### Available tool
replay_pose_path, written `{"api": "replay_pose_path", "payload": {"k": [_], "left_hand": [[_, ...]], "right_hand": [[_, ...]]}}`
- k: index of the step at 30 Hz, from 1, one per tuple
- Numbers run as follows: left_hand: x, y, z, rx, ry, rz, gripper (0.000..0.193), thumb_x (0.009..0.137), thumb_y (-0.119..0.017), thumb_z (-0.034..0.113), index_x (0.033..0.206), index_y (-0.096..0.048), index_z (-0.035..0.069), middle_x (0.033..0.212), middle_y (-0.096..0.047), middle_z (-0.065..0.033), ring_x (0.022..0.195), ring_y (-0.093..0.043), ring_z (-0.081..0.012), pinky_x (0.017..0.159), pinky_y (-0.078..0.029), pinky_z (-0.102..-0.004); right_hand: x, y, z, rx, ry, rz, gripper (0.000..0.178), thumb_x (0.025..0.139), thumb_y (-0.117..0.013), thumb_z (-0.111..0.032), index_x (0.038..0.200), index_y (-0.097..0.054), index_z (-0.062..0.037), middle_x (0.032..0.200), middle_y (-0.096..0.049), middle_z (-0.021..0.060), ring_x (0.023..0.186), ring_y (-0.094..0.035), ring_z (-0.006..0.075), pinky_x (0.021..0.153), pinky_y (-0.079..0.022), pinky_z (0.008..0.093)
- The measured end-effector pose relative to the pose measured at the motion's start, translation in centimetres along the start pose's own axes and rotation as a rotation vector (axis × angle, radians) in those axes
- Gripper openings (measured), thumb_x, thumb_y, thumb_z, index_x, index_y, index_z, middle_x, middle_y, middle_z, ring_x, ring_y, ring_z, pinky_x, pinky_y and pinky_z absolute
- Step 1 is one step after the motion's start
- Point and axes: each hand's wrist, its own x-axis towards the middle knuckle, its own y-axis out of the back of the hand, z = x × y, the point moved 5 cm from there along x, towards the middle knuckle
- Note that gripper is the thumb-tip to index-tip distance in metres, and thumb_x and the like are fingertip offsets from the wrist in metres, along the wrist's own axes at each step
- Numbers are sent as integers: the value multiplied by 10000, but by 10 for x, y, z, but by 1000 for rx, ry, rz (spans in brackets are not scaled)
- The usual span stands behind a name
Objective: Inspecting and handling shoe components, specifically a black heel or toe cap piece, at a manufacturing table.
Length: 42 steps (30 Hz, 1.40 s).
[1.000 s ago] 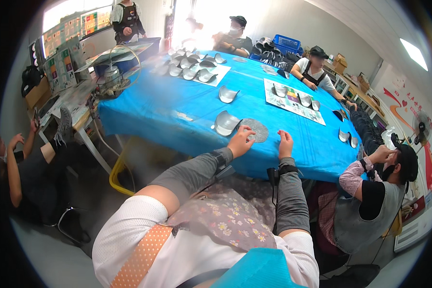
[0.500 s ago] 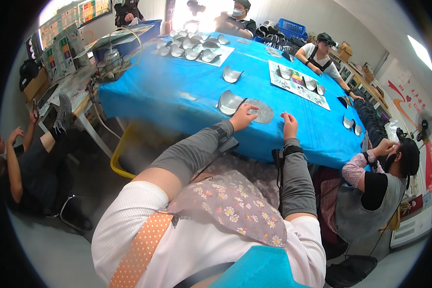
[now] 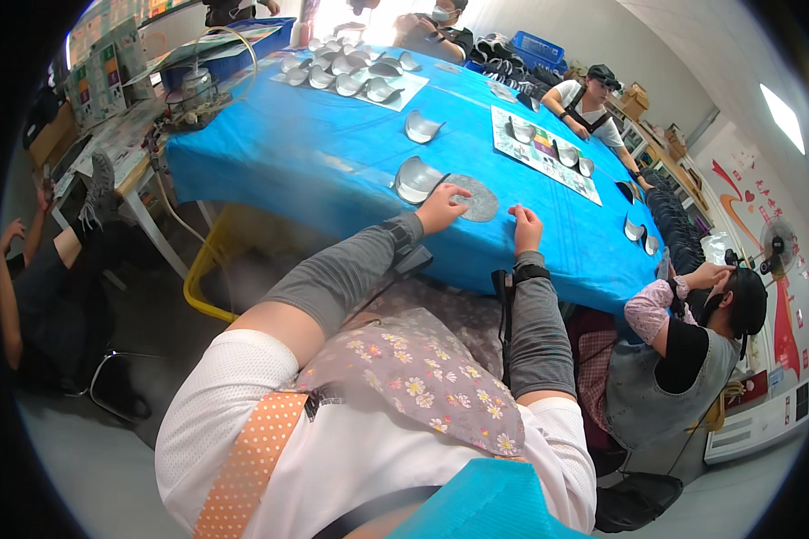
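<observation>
On the blue-covered table [image 3: 333, 180], a flat grey speckled oval piece [image 3: 478, 199] lies near the front edge. My left hand [image 3: 440, 209] reaches over its left side, thumb and index finger apart and resting on its surface. Just right of the oval, my right hand [image 3: 527, 231] is raised with thumb and fingertips pinched together; anything between them is too small to make out. A curved silver-grey shell piece [image 3: 415, 182] stands beside my left hand, partly behind it. Farther back sits a similar curved piece [image 3: 422, 128].
Several curved pieces cover a white sheet [image 3: 404, 94] at the far left; a printed board [image 3: 548, 164] at right bears more. A yellow tub [image 3: 208, 278] is below the table's left edge. One co-worker [image 3: 692, 359] sits close on my right; others are around the table.
The whole view has shifted slightly, moving the table and pieces a little left and up in the picture. Both my hands keep nearly the same place relative to the grey oval.
</observation>
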Motion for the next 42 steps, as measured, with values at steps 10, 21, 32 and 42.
{"api": "replay_pose_path", "payload": {"k": [10,21,32,42], "left_hand": [[-5,-13,10,-11,-180,-59,260,853,-582,114,1106,-570,56,1147,-478,-96,1014,-542,-198,849,-474,-317],[-3,-14,10,58,-92,-127,257,844,-593,72,1098,-594,37,1196,-489,-92,974,-557,-157,824,-472,-277],[-6,-18,11,74,-109,-143,214,859,-580,93,1061,-610,29,1098,-587,-70,904,-570,-129,794,-457,-251],[-6,-17,4,56,-91,-142,165,850,-572,71,1003,-625,37,1040,-587,-46,879,-569,-126,741,-461,-248]], "right_hand": [[-13,30,-1,621,-199,25,183,901,-555,-191,931,-626,-25,918,-635,88,859,-591,165,781,-451,293],[-15,20,-17,485,-125,-21,231,899,-545,-224,910,-647,-17,893,-652,74,871,-602,152,821,-443,297],[-13,19,-11,387,-57,-52,238,899,-551,-220,910,-661,-10,853,-664,62,838,-608,131,793,-442,275],[-47,-7,-50,-362,415,60,348,851,-595,-303,1101,-595,-61,1111,-604,119,1001,-572,249,915,-405,366]]}}
